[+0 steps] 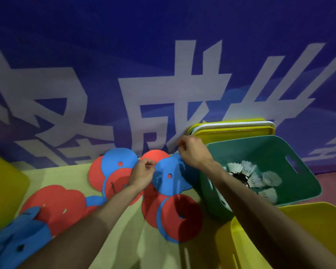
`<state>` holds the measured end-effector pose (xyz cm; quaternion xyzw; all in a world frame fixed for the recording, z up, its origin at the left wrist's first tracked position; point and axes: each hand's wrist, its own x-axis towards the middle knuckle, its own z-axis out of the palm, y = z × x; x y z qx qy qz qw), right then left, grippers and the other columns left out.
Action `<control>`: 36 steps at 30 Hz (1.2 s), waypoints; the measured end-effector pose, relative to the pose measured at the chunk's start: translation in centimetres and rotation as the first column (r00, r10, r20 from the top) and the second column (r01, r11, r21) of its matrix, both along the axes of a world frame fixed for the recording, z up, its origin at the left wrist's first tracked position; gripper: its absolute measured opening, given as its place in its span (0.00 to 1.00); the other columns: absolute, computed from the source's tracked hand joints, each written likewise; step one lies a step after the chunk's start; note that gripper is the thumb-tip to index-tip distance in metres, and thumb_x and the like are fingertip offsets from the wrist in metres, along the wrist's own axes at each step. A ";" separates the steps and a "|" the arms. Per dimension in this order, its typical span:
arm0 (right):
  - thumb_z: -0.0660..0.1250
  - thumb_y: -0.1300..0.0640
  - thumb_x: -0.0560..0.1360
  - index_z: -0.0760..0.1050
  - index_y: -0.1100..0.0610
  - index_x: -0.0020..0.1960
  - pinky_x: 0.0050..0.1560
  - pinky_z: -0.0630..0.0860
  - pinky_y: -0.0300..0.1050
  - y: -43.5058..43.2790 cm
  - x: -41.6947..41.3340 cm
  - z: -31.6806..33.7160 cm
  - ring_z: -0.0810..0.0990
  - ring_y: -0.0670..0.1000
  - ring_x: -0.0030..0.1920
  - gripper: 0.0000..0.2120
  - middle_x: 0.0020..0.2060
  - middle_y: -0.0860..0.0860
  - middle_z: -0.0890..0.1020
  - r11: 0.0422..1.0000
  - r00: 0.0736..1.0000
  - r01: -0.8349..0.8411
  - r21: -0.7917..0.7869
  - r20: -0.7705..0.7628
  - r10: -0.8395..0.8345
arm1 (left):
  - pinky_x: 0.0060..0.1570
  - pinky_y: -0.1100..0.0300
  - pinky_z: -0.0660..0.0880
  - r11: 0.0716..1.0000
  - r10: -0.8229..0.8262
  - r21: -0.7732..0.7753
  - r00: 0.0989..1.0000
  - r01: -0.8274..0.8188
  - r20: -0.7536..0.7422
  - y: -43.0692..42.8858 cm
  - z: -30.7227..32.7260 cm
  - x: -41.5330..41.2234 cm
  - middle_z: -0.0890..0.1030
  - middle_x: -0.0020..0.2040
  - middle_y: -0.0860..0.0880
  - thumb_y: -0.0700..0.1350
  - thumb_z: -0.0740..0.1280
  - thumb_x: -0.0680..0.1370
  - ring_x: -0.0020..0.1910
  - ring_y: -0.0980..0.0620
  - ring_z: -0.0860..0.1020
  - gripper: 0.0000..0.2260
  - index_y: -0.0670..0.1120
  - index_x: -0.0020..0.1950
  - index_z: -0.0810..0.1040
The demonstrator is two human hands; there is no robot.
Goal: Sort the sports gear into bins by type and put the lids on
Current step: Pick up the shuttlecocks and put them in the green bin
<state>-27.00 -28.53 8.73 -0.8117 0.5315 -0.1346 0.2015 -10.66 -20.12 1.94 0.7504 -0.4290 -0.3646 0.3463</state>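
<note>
The person shows 2 bare forearms [250, 210], a bare left hand [142, 176] and right hand [192, 152].

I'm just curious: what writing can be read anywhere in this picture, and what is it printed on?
"成": large white character, middle of the blue banner.
Character to its left: partly cut off, not surely readable.
Character to its right: foot hidden behind the lids, not surely readable.
Smaller white characters at the banner's far right: cut off, unreadable.
Discs, bins, lids: no text shows.
</note>
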 end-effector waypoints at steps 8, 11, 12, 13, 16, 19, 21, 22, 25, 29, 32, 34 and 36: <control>0.62 0.58 0.73 0.70 0.61 0.64 0.65 0.66 0.50 -2.9 2.5 -8.5 0.72 0.60 0.62 0.20 0.61 0.60 0.75 0.975 0.930 -0.065 0.213 -0.342 0.137 | 0.56 0.64 0.69 0.995 -0.017 0.095 0.999 0.013 0.049 -2.0 -5.1 5.6 0.78 0.57 0.44 0.33 0.62 0.75 0.54 0.47 0.77 0.14 0.39 0.59 0.77; 0.63 0.58 0.72 0.70 0.62 0.64 0.66 0.64 0.49 -3.5 2.6 -10.8 0.71 0.60 0.62 0.21 0.62 0.59 0.74 0.974 0.897 -0.096 0.206 -0.407 0.174 | 0.63 0.63 0.62 0.992 -0.093 0.097 0.988 0.081 0.126 -3.8 -6.0 5.8 0.74 0.62 0.41 0.34 0.64 0.74 0.63 0.45 0.72 0.19 0.41 0.66 0.73; 0.63 0.58 0.72 0.70 0.62 0.64 0.67 0.63 0.49 -3.6 2.7 -11.4 0.70 0.60 0.63 0.22 0.62 0.60 0.73 0.972 0.889 -0.106 0.210 -0.418 0.187 | 0.64 0.63 0.61 0.990 -0.107 0.106 0.985 0.093 0.138 -4.3 -6.2 5.7 0.73 0.63 0.41 0.34 0.64 0.74 0.65 0.44 0.70 0.21 0.41 0.67 0.71; 0.63 0.59 0.71 0.70 0.62 0.64 0.67 0.63 0.49 -3.6 2.8 -11.8 0.70 0.60 0.63 0.22 0.63 0.59 0.73 0.973 0.888 -0.100 0.210 -0.421 0.183 | 0.65 0.62 0.60 0.987 -0.118 0.124 0.983 0.101 0.138 -4.8 -6.4 5.7 0.72 0.64 0.41 0.35 0.64 0.74 0.66 0.44 0.70 0.23 0.41 0.69 0.69; 0.61 0.60 0.73 0.71 0.60 0.63 0.63 0.66 0.51 -3.7 3.2 -12.0 0.71 0.60 0.62 0.18 0.61 0.58 0.74 0.990 0.910 -0.035 0.134 -0.406 0.087 | 0.68 0.56 0.64 0.983 -0.134 0.141 0.985 0.118 0.110 -5.5 -7.2 5.5 0.73 0.67 0.42 0.38 0.65 0.75 0.67 0.45 0.70 0.24 0.42 0.71 0.67; 0.57 0.62 0.76 0.72 0.60 0.58 0.55 0.73 0.52 -4.0 3.6 -11.6 0.76 0.59 0.56 0.12 0.55 0.59 0.78 0.999 0.940 0.001 0.047 -0.342 0.015 | 0.63 0.53 0.71 0.994 -0.111 0.025 0.987 0.108 0.116 -4.7 -7.9 5.7 0.79 0.61 0.45 0.38 0.64 0.76 0.61 0.46 0.76 0.18 0.46 0.66 0.74; 0.57 0.62 0.76 0.73 0.60 0.56 0.50 0.75 0.51 -4.0 3.8 -11.2 0.79 0.59 0.52 0.10 0.52 0.58 0.80 0.998 0.950 0.046 0.043 -0.310 -0.030 | 0.60 0.53 0.73 0.992 -0.093 -0.072 0.991 0.100 0.098 -3.5 -7.6 5.9 0.81 0.58 0.47 0.38 0.63 0.77 0.57 0.48 0.78 0.14 0.47 0.62 0.77; 0.57 0.62 0.76 0.73 0.59 0.55 0.48 0.76 0.51 -3.9 3.9 -10.9 0.80 0.59 0.51 0.10 0.51 0.58 0.81 0.997 0.951 0.064 0.042 -0.306 -0.048 | 0.60 0.54 0.73 0.989 -0.094 -0.106 0.991 0.104 0.094 -2.6 -7.4 6.0 0.81 0.57 0.47 0.38 0.62 0.78 0.56 0.49 0.78 0.13 0.47 0.61 0.78; 0.57 0.62 0.76 0.75 0.58 0.54 0.48 0.77 0.50 -3.2 4.0 -10.1 0.80 0.58 0.50 0.10 0.51 0.56 0.82 0.998 0.954 0.052 0.020 -0.297 -0.044 | 0.57 0.59 0.72 0.969 -0.148 -0.180 0.981 0.169 0.123 -0.2 -6.8 6.4 0.81 0.55 0.50 0.40 0.62 0.79 0.54 0.53 0.78 0.11 0.46 0.59 0.79; 0.57 0.58 0.78 0.79 0.59 0.50 0.46 0.77 0.48 -2.1 3.7 -9.1 0.81 0.57 0.48 0.12 0.49 0.56 0.82 0.999 0.953 -0.045 0.021 -0.300 0.049 | 0.53 0.66 0.71 0.966 -0.106 -0.215 0.981 0.140 0.164 1.8 -6.0 6.8 0.83 0.54 0.49 0.39 0.63 0.79 0.51 0.56 0.78 0.10 0.43 0.59 0.79; 0.59 0.59 0.76 0.76 0.56 0.43 0.43 0.75 0.46 -1.6 3.7 -8.2 0.80 0.57 0.46 0.08 0.44 0.55 0.81 0.985 0.930 -0.126 0.119 -0.332 0.159 | 0.51 0.67 0.70 0.974 -0.064 -0.204 0.982 0.100 0.175 3.2 -5.2 7.2 0.83 0.51 0.46 0.37 0.63 0.78 0.48 0.56 0.78 0.11 0.42 0.60 0.79; 0.60 0.61 0.74 0.76 0.54 0.43 0.45 0.75 0.46 -1.2 4.2 -7.4 0.80 0.56 0.46 0.07 0.44 0.53 0.82 0.966 0.917 -0.157 0.205 -0.332 0.220 | 0.49 0.68 0.69 0.982 -0.023 -0.181 0.982 0.057 0.186 4.7 -4.8 7.9 0.83 0.49 0.44 0.35 0.64 0.77 0.46 0.53 0.77 0.12 0.41 0.60 0.79; 0.61 0.61 0.75 0.78 0.54 0.45 0.48 0.77 0.47 -0.7 5.2 -6.4 0.80 0.54 0.47 0.08 0.45 0.52 0.83 0.952 0.924 -0.186 0.243 -0.286 0.253 | 0.50 0.65 0.69 0.989 0.036 -0.145 0.981 -0.008 0.192 6.3 -4.6 9.0 0.83 0.48 0.41 0.34 0.64 0.77 0.46 0.48 0.79 0.13 0.41 0.61 0.78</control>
